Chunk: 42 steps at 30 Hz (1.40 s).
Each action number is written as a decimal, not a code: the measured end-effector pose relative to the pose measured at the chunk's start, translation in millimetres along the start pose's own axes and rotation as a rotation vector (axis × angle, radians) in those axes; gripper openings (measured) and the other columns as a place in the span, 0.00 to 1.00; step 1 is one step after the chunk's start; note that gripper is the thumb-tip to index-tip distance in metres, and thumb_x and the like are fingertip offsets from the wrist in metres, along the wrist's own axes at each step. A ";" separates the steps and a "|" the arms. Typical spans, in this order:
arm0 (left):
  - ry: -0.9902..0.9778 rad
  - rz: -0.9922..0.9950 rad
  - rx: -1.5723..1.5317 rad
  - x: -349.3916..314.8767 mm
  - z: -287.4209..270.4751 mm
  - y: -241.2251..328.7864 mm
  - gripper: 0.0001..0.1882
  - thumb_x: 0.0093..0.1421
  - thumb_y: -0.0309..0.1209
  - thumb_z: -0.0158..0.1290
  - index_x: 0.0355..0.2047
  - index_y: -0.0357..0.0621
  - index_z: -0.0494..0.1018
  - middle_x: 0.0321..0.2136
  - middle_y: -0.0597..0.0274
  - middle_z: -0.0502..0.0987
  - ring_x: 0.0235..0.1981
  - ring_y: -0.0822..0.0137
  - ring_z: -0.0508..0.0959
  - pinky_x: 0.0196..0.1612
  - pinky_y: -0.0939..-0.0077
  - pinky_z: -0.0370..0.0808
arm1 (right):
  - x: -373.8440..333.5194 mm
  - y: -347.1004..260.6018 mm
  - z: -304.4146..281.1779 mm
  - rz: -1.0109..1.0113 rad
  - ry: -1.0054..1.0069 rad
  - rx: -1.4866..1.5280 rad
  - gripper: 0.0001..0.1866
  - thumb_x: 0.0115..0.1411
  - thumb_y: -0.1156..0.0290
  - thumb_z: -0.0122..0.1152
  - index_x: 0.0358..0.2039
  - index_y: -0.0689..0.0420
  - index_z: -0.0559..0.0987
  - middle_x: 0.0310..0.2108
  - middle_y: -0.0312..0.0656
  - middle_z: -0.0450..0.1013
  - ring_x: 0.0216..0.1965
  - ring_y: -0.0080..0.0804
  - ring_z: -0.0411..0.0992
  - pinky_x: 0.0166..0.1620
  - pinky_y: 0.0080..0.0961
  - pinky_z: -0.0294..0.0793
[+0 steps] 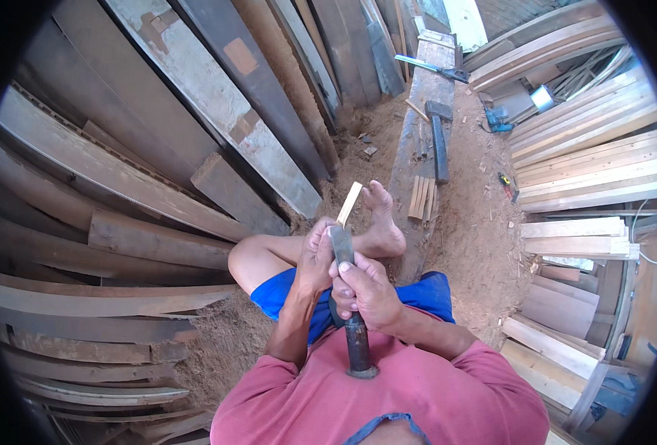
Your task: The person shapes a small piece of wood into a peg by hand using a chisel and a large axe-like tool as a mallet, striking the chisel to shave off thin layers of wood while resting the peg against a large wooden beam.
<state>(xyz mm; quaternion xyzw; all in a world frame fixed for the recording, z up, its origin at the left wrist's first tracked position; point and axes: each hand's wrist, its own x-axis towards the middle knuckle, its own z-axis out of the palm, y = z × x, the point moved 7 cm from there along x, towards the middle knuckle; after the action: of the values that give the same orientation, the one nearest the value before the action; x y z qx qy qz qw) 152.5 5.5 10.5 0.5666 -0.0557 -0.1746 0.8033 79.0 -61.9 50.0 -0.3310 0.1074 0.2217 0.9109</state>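
Note:
My right hand (369,293) is wrapped round a chisel (357,345) in front of my chest. Its dark round handle points back toward my pink shirt, and its broad metal blade points away from me. In my left hand (316,256), the fingers pinch a short, pale strip of wood (351,202), which sticks out beyond the blade. The two hands are close together, and the blade lies against the strip's near part. Exactly where the cutting edge meets the wood is hard to make out.
Ahead, a long plank (417,141) carries a hammer (439,137), a handsaw (436,69) and several small wood strips (422,197). Boards (217,96) lean densely on the left. Stacked lumber (592,174), a blue power tool (497,120) and a yellow-red hand tool (506,187) lie right.

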 end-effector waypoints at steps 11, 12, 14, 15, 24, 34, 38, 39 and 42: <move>-0.016 0.142 0.132 -12.6 14.1 21.2 0.14 0.72 0.37 0.36 0.36 0.43 0.68 0.21 0.76 0.67 0.22 0.86 0.64 0.25 0.86 0.64 | -14.7 -12.3 6.7 -0.076 -0.026 -0.120 0.10 0.70 0.64 0.42 0.40 0.55 0.68 0.19 0.29 0.57 0.15 0.15 0.56 0.22 0.20 0.65; -0.016 0.141 0.130 -13.7 14.6 22.4 0.14 0.72 0.37 0.36 0.36 0.43 0.68 0.21 0.76 0.67 0.22 0.86 0.64 0.25 0.86 0.64 | -15.5 -12.7 6.9 -0.075 -0.024 -0.121 0.10 0.70 0.64 0.42 0.40 0.55 0.68 0.19 0.29 0.57 0.15 0.15 0.56 0.22 0.20 0.65; -0.072 0.056 0.056 -17.0 17.3 19.9 0.14 0.72 0.37 0.37 0.33 0.43 0.67 0.20 0.75 0.66 0.22 0.82 0.65 0.25 0.83 0.65 | -17.7 -15.5 6.8 -0.096 0.000 -0.151 0.09 0.70 0.63 0.43 0.40 0.55 0.68 0.18 0.29 0.57 0.14 0.16 0.56 0.21 0.20 0.65; -0.146 0.171 0.330 -27.5 15.2 18.7 0.14 0.71 0.37 0.38 0.32 0.43 0.66 0.20 0.74 0.66 0.21 0.80 0.64 0.24 0.81 0.64 | -25.0 -26.0 -3.7 -0.183 0.081 -0.103 0.09 0.70 0.63 0.43 0.39 0.55 0.67 0.18 0.29 0.57 0.14 0.16 0.56 0.20 0.20 0.65; -0.164 -0.393 -0.400 -38.1 16.0 -42.6 0.22 0.70 0.49 0.39 0.27 0.46 0.66 0.14 0.73 0.59 0.16 0.77 0.57 0.20 0.81 0.56 | -19.2 -72.4 -68.4 -0.349 0.292 -0.314 0.15 0.66 0.66 0.50 0.51 0.56 0.68 0.20 0.31 0.63 0.15 0.14 0.58 0.19 0.16 0.63; -0.105 -0.063 0.446 -53.5 4.5 -32.9 0.19 0.71 0.40 0.38 0.32 0.39 0.72 0.16 0.69 0.67 0.16 0.75 0.64 0.21 0.79 0.62 | 18.8 -64.4 -73.2 -0.582 0.324 -0.996 0.31 0.58 0.78 0.57 0.60 0.64 0.58 0.52 0.45 0.61 0.58 0.28 0.60 0.62 0.26 0.58; -0.103 0.102 0.771 -45.4 4.6 -26.2 0.19 0.71 0.39 0.37 0.34 0.38 0.72 0.16 0.67 0.69 0.16 0.75 0.66 0.22 0.79 0.63 | 20.3 -63.1 -80.2 -0.556 0.298 -0.722 0.32 0.59 0.78 0.54 0.62 0.63 0.53 0.56 0.47 0.55 0.60 0.32 0.56 0.62 0.30 0.55; -0.108 0.088 0.751 -43.6 4.7 -24.3 0.20 0.72 0.40 0.37 0.32 0.39 0.71 0.16 0.67 0.67 0.16 0.75 0.66 0.21 0.80 0.64 | 19.3 -63.8 -80.5 -0.526 0.311 -0.747 0.32 0.60 0.77 0.53 0.62 0.62 0.53 0.55 0.47 0.56 0.57 0.31 0.60 0.60 0.29 0.60; -0.057 -0.034 0.569 -31.9 -2.5 -30.2 0.21 0.72 0.42 0.36 0.30 0.40 0.70 0.15 0.67 0.66 0.16 0.74 0.67 0.21 0.80 0.64 | 21.0 -60.7 -76.9 -0.500 0.300 -0.391 0.22 0.65 0.75 0.46 0.58 0.59 0.57 0.39 0.40 0.64 0.31 0.20 0.64 0.32 0.21 0.69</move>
<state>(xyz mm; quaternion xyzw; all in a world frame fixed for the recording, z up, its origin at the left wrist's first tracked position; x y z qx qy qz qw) 116.8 9.8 -15.0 0.7651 -0.1156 -0.1813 0.6070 122.6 -146.3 18.2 -0.5441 0.1110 -0.0430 0.8305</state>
